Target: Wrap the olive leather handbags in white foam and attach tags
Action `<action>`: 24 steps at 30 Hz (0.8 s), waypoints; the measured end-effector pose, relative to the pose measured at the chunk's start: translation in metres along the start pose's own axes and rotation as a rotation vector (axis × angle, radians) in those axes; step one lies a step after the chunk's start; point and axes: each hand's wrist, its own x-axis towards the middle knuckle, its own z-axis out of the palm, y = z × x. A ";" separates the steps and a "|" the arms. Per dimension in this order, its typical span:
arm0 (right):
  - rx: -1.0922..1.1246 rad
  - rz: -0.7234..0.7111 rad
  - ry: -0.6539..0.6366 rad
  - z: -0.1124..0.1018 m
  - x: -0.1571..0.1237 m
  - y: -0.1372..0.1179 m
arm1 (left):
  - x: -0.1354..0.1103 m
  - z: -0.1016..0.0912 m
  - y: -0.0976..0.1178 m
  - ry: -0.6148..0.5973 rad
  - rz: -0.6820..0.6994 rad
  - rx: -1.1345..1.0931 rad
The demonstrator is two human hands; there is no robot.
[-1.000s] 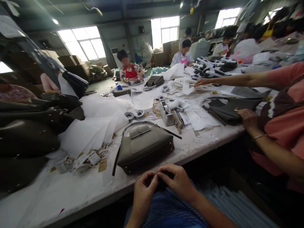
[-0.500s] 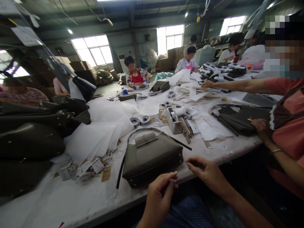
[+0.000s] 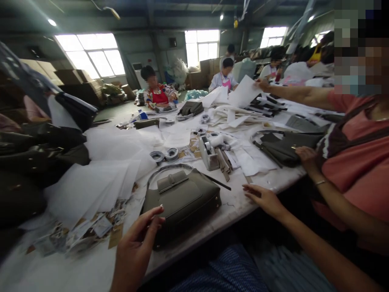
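Note:
A dark olive handbag [image 3: 182, 198] lies on the worktable in front of me, its flap upward and its handle looped toward the far side. My left hand [image 3: 138, 239] is over the bag's near left corner, hiding part of it. Its thumb and fingers are curved with a small gap, and a tiny white spot shows at one fingertip. To the right of the bag, my right hand [image 3: 266, 200] hovers by the table edge, fingers stretched out and holding nothing. A thin dark thread [image 3: 228, 204] lies on the tabletop between bag and right hand.
Sheets of white paper [image 3: 91, 182] and a heap of tags [image 3: 100, 227] lie left. Beyond the bag stand a tape dispenser [image 3: 208, 153] and tape rolls [image 3: 172, 154]. Dark bags [image 3: 18, 162] pile far left. On the right, a co-worker [image 3: 358, 162] handles another bag [image 3: 281, 146] and white paper [image 3: 244, 91].
My hands have moved apart: the left went left over the bag's corner, the right slightly up and right. The co-worker has lifted a white sheet. The view has turned right.

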 end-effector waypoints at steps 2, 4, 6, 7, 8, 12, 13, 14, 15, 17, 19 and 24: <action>-0.046 0.016 0.066 0.002 0.000 -0.005 | 0.003 0.007 0.007 -0.045 0.043 0.014; -0.160 -0.046 0.084 0.006 -0.002 -0.008 | 0.006 0.010 0.013 -0.018 0.084 0.056; -0.279 -0.147 0.068 0.009 -0.009 -0.010 | 0.010 0.008 0.014 0.040 0.100 0.114; -0.329 -0.191 0.055 0.010 -0.012 -0.011 | 0.013 0.006 0.013 0.068 0.098 0.140; -0.367 -0.225 0.047 0.011 -0.015 -0.012 | 0.016 0.003 0.011 0.089 0.090 0.156; -0.384 -0.280 0.078 0.009 -0.021 -0.024 | 0.029 -0.005 0.004 0.102 0.000 0.141; -0.354 -0.285 0.110 0.010 -0.019 -0.030 | 0.032 -0.005 0.004 0.097 -0.023 0.096; -0.317 -0.285 0.140 0.010 -0.016 -0.038 | 0.034 -0.006 0.005 0.098 -0.040 0.036; -0.276 -0.280 0.163 0.011 -0.011 -0.046 | 0.037 -0.007 0.006 0.107 -0.051 -0.034; -0.200 -0.259 0.181 0.013 0.001 -0.061 | 0.040 -0.012 0.007 0.150 -0.076 -0.175; -0.152 -0.223 0.188 0.015 0.014 -0.069 | 0.038 -0.024 0.002 0.215 -0.140 -0.250; -0.396 -0.263 0.233 0.017 0.021 -0.049 | 0.013 -0.069 -0.041 0.393 -0.291 0.022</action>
